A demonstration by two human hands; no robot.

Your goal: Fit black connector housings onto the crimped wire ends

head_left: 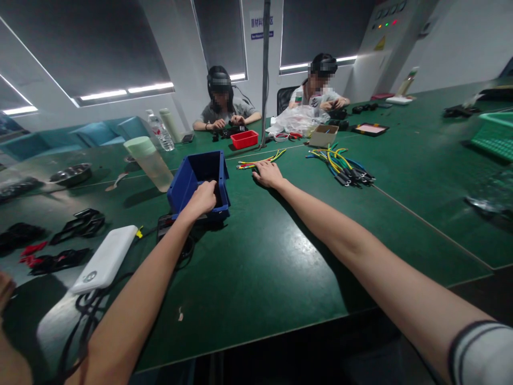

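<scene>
My left hand [203,198] reaches into a blue plastic bin [188,184] standing on the green table. Its fingers are curled, and whatever they hold is hidden inside the bin. Farther right, my right hand [268,174] is on a small bunch of yellow, green and red wires [276,155], its fingers bent over them. Metal lugs at the wire ends stick out to the left of the fingers. To the right of that hand lies a larger bundle of yellow, green and blue cables [340,163] with black sleeves and ring terminals.
A frosted bottle [148,163] stands left of the bin. Nearer me are a white power bank [106,259] with cords and black straps [78,224]. A red tray [244,139], a cardboard box [323,136] and a metal pole [264,80] stand beyond. Two people sit opposite.
</scene>
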